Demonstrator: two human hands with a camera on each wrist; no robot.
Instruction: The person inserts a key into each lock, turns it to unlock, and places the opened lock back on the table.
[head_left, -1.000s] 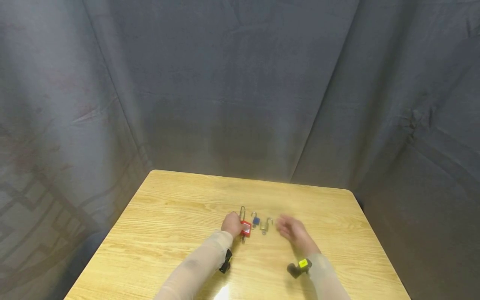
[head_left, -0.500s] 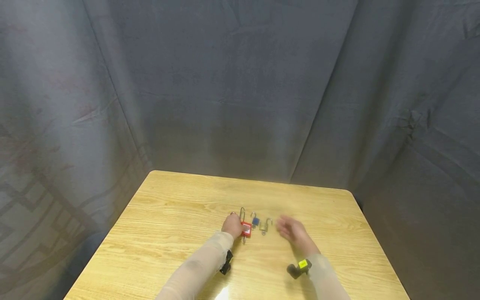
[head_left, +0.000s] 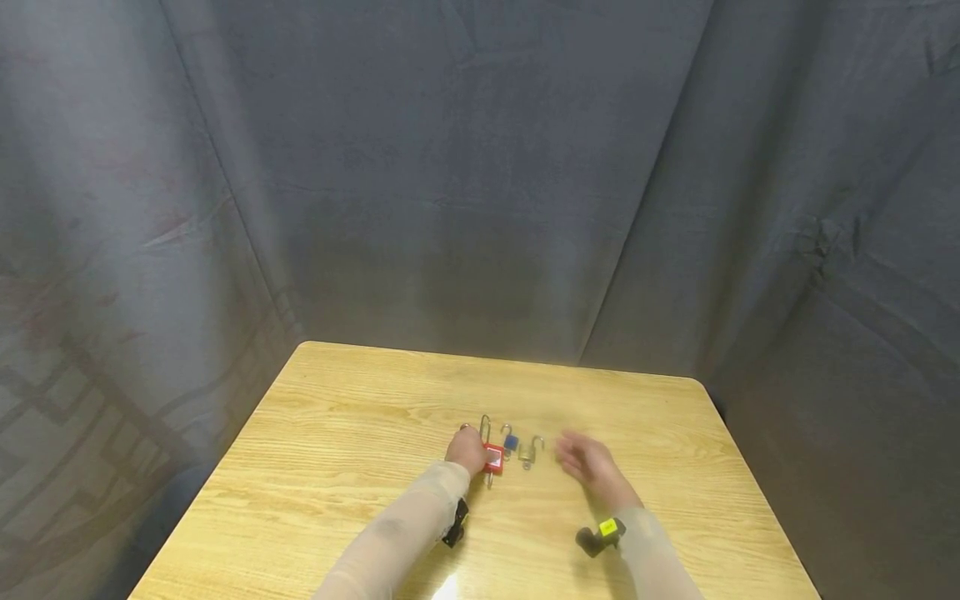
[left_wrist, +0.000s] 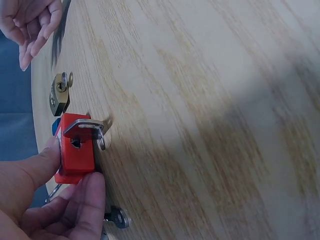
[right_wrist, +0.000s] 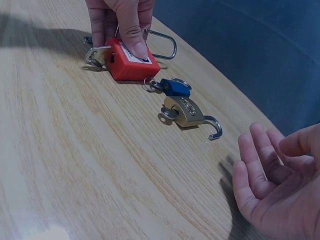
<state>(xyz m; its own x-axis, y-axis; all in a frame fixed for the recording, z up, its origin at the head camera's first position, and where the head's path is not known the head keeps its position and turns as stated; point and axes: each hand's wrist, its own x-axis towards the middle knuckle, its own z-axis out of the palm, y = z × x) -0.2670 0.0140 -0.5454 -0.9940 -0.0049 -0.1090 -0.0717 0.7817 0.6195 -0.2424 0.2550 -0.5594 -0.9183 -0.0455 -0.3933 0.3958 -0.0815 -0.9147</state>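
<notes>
My left hand pinches a red padlock between thumb and fingers, the thumb lying on its white label in the right wrist view. A key with a ring sits in the padlock's keyhole, and its long shackle points away from me. Just right of it lies a small blue padlock, shackle open. Beside that is a brass padlock with its shackle swung open and a key in its base. My right hand holds nothing, fingers loosely bent, to the right of the brass padlock.
Another key lies by my left fingers, its surroundings partly hidden by the hand. The wooden table has its far edge against grey curtains, which also hang at both sides.
The left hand and the red padlock have shifted very slightly to the right. The right hand, blue padlock and brass padlock look almost unmoved.
</notes>
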